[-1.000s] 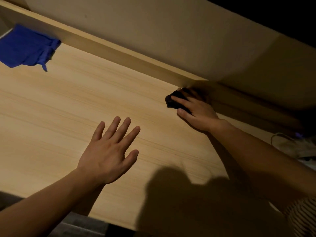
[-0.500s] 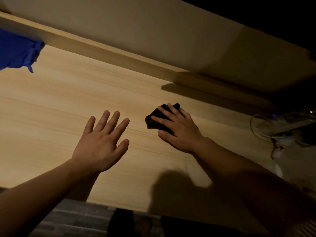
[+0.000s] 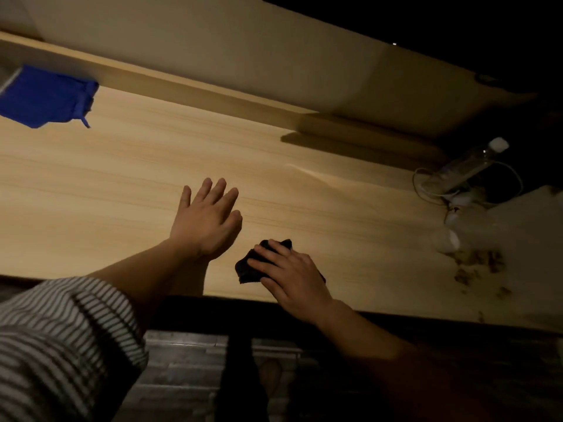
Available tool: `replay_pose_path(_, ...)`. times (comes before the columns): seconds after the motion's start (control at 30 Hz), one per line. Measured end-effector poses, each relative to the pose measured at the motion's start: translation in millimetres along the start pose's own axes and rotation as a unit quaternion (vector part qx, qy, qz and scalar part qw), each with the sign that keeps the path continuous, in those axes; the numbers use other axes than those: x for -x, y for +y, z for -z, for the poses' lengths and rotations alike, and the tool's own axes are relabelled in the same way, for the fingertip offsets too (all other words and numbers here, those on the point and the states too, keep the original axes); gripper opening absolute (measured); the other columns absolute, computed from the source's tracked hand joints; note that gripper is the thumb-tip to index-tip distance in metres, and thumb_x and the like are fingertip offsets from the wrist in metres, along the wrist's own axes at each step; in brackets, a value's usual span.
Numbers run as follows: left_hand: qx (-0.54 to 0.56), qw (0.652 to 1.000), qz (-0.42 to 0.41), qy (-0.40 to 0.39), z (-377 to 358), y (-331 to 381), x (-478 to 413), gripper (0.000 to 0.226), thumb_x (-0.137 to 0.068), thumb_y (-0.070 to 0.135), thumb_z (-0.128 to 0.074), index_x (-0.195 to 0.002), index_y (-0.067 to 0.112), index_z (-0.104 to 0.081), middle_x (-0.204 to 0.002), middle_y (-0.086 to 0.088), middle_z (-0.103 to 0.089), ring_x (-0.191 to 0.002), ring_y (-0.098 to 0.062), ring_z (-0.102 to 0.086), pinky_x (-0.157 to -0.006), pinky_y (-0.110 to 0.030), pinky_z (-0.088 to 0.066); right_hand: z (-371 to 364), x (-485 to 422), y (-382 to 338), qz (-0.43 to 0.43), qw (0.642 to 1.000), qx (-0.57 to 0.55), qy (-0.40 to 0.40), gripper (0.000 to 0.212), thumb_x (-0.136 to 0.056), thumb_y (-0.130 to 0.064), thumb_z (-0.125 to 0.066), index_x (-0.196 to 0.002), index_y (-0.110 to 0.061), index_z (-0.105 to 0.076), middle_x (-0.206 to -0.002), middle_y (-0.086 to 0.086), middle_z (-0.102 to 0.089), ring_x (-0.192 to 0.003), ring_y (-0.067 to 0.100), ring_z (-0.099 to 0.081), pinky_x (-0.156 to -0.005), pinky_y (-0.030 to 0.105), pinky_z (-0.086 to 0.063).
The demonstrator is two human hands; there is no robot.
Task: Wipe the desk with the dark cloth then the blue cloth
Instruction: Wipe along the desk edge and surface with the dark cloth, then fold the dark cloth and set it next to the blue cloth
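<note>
The light wooden desk (image 3: 122,178) fills the view. My right hand (image 3: 289,275) presses a bunched dark cloth (image 3: 248,268) flat onto the desk close to its front edge; most of the cloth is hidden under my fingers. My left hand (image 3: 207,220) rests palm down on the wood just left of it, fingers spread, holding nothing. A blue cloth (image 3: 45,97) lies crumpled at the far left, against the raised back ledge.
A clear plastic bottle (image 3: 466,166) lies on its side at the far right among white cables (image 3: 426,190). A pale patterned sheet (image 3: 518,239) covers the desk's right end. The back ledge (image 3: 213,92) and wall bound the far side. Floor shows below the front edge.
My right hand has dragged the dark cloth from the back ledge toward me to the front edge. My left hand stayed flat on the desk. The view tilted down.
</note>
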State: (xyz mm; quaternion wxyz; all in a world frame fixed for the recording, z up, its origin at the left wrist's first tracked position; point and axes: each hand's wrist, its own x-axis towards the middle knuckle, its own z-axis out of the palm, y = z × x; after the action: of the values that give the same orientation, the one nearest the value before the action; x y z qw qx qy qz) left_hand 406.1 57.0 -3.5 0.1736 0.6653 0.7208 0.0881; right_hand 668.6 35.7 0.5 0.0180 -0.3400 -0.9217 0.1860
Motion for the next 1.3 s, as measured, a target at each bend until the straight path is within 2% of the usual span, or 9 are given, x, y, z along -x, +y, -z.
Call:
replay_pose_path(0.17,0.355,0.926,0.123,0.033,18,24,79,0.038,-0.109,0.036,-0.057,-0.136,0.012,-0.067,-0.139,-0.011,-0.069,-0.128,-0.027,-0.063,-0.104,-0.034,-0.045,0,23,-68,-0.046,0.993,-0.109,-0.022,0.041,-0.106,-0.016,-0.052,-0.144,-0.03,-0.059,-0.16,-0.011,-0.046,-0.152,0.016,-0.031,-0.106,0.052,-0.038)
replay_pose_path(0.4,0.79,0.507,0.293,-0.181,84,-1,173,0.044,-0.095,0.046,-0.069,-0.109,0.006,-0.08,-0.104,-0.018,-0.074,-0.091,-0.033,-0.073,-0.08,-0.043,-0.059,72,-10,-160,0.09,0.995,-0.032,0.006,0.036,-0.104,-0.021,-0.058,-0.139,-0.017,-0.055,-0.163,-0.001,-0.042,-0.154,0.02,-0.028,-0.107,0.045,-0.034)
replay_pose_path(0.57,0.856,0.436,0.232,-0.152,130,-11,185,0.036,-0.095,0.033,-0.067,-0.124,0.013,-0.077,-0.106,-0.014,-0.074,-0.087,-0.031,-0.073,-0.064,-0.039,-0.061,117,-48,-194,0.176,0.982,0.067,-0.029,0.038,-0.105,-0.047,-0.05,-0.129,-0.018,-0.056,-0.158,-0.001,-0.046,-0.158,0.017,-0.014,-0.115,0.049,-0.03)
replay_pose_path(0.77,0.879,0.409,0.217,-0.111,161,-38,169,0.043,-0.092,0.024,-0.074,-0.13,0.004,-0.072,-0.125,-0.026,-0.074,-0.101,-0.041,-0.078,-0.072,-0.049,-0.066,146,-81,-192,0.162,0.982,-0.003,0.097,0.039,-0.105,-0.056,-0.043,-0.138,-0.037,-0.052,-0.171,-0.014,-0.021,-0.158,0.013,-0.013,-0.116,0.037,-0.012)
replay_pose_path(0.9,0.9,0.366,0.209,-0.112,172,-63,140,0.049,-0.096,0.019,-0.074,-0.14,-0.003,-0.064,-0.142,-0.034,-0.062,-0.122,-0.052,-0.068,-0.088,-0.059,-0.063,136,-109,-179,-0.096,0.964,-0.188,0.161,0.048,-0.102,-0.065,-0.044,-0.129,-0.029,-0.058,-0.147,-0.007,-0.055,-0.137,0.015,-0.048,-0.108,0.041,-0.035)
replay_pose_path(1.0,0.903,0.359,0.195,-0.128,179,-75,112,0.053,-0.086,0.016,-0.083,-0.133,-0.005,-0.07,-0.144,-0.034,-0.06,-0.126,-0.052,-0.065,-0.091,-0.06,-0.062,126,-142,-180,-0.29,0.826,-0.483,0.022,0.066,-0.088,-0.077,-0.044,-0.119,-0.023,-0.068,-0.127,0.002,-0.071,-0.115,0.021,-0.064,-0.098,0.042,-0.05)
replay_pose_path(1.1,0.891,0.389,0.195,-0.131,184,-87,79,0.051,-0.082,0.017,-0.086,-0.128,-0.003,-0.073,-0.142,-0.033,-0.062,-0.126,-0.05,-0.066,-0.091,-0.059,-0.063,112,-177,-178,-0.272,0.646,-0.713,-0.001,0.052,-0.097,-0.052,-0.06,-0.132,-0.014,-0.065,-0.129,0.008,-0.073,-0.121,0.025,-0.067,-0.108,0.043,-0.049)
replay_pose_path(1.23,0.866,0.445,0.215,-0.081,192,-109,36,0.063,-0.083,0.014,-0.085,-0.141,0.002,-0.064,-0.14,-0.029,-0.066,-0.124,-0.045,-0.069,-0.089,-0.05,-0.065,107,-228,-168,-0.256,0.614,-0.739,0.105,0.036,-0.098,-0.021,-0.069,-0.131,-0.009,-0.064,-0.124,0.008,-0.075,-0.118,0.022,-0.07,-0.101,0.038,-0.055)
replay_pose_path(1.3,0.815,0.534,0.215,-0.055,197,-120,15,0.059,-0.088,0.018,-0.083,-0.142,0.011,-0.062,-0.136,-0.021,-0.071,-0.121,-0.038,-0.072,-0.088,-0.044,-0.064,104,-253,-157,-0.271,0.638,-0.708,0.139,0.029,-0.101,-0.022,-0.068,-0.129,-0.017,-0.065,-0.12,0.001,-0.077,-0.116,0.02,-0.07,-0.099,0.038,-0.056)
